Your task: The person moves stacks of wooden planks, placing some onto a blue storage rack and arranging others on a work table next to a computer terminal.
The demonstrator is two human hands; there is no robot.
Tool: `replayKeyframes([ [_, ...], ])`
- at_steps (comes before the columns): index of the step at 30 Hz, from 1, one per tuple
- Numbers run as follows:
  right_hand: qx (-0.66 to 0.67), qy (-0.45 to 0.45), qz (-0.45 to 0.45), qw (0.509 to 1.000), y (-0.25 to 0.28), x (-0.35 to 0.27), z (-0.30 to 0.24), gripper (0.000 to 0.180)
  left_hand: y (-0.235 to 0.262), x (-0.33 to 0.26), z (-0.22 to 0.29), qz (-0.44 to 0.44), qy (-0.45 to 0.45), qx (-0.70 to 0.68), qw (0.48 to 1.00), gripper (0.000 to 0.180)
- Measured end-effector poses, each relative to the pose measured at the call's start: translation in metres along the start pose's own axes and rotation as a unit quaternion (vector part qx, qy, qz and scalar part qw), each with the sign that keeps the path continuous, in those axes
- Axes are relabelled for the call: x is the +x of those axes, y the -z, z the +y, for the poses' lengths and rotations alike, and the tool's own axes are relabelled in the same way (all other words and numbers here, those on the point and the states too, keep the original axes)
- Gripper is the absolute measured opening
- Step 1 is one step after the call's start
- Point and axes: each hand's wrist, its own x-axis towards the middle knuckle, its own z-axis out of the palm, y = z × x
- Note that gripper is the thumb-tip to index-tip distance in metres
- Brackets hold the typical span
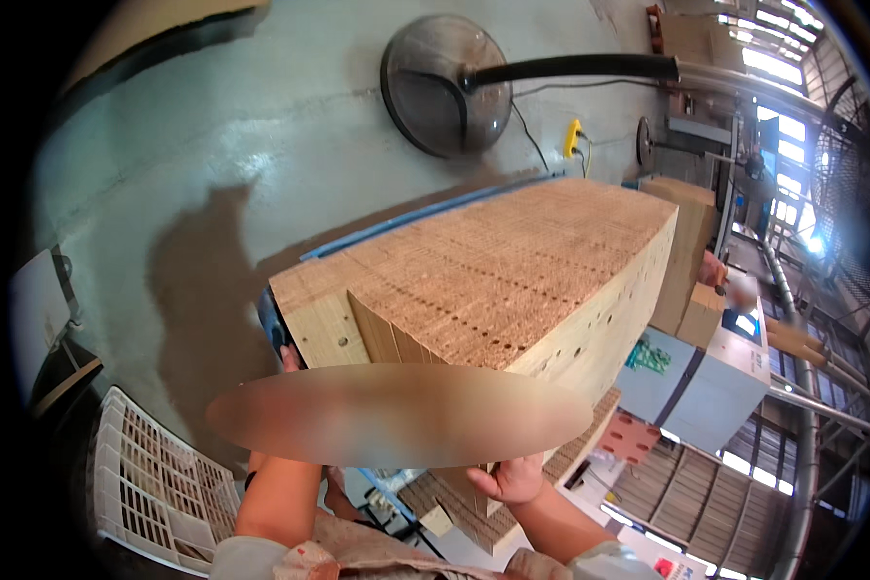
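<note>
A large stack of wooden boards (pixel 474 271) lies before me, its brown top marked with rows of dark holes and its pale side dotted with more. An oval blur hides the near edge of the stack and much of both hands. At the near left corner, fingertips of my left hand (pixel 289 358) show beside the end of the stack; how the remaining fingers lie is hidden. My right hand (pixel 514 479) is closed at the near edge of a pale wooden board (pixel 459 486), its thumb against the wood and its other fingers partly under the blur.
Blue rails (pixel 425 215) run along the stack's far side. A round fan base (pixel 447 85) with a black pole stands on the grey floor beyond, near a yellow power strip (pixel 573 138). A white slatted crate (pixel 159 483) is at lower left. At right, a person's hand (pixel 712 271) shows near cartons (pixel 720 387).
</note>
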Motion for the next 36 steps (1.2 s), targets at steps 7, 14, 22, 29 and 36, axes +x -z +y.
replayKeyframes([
  [7,-0.016,0.02,0.053,0.998,0.003,0.004,-0.006,0.078,0.007,0.006,-0.011,0.134,-0.112,0.029,0.984,0.05],
  [14,-0.013,0.058,0.149,0.987,0.003,0.019,-0.013,0.074,-0.079,-0.077,0.026,-0.141,-0.541,0.287,0.778,0.061],
  [22,-0.035,0.035,0.143,0.989,0.005,0.022,-0.015,0.067,-0.172,-0.152,0.044,-0.292,-0.464,0.531,0.647,0.069],
  [29,-0.007,0.013,0.162,0.987,0.013,0.024,-0.022,0.065,-0.159,-0.137,-0.018,-0.147,-0.419,0.429,0.786,0.06],
  [36,0.034,0.026,0.172,0.984,0.018,-0.001,-0.014,0.083,-0.171,-0.138,-0.03,-0.137,-0.348,0.303,0.876,0.057],
])
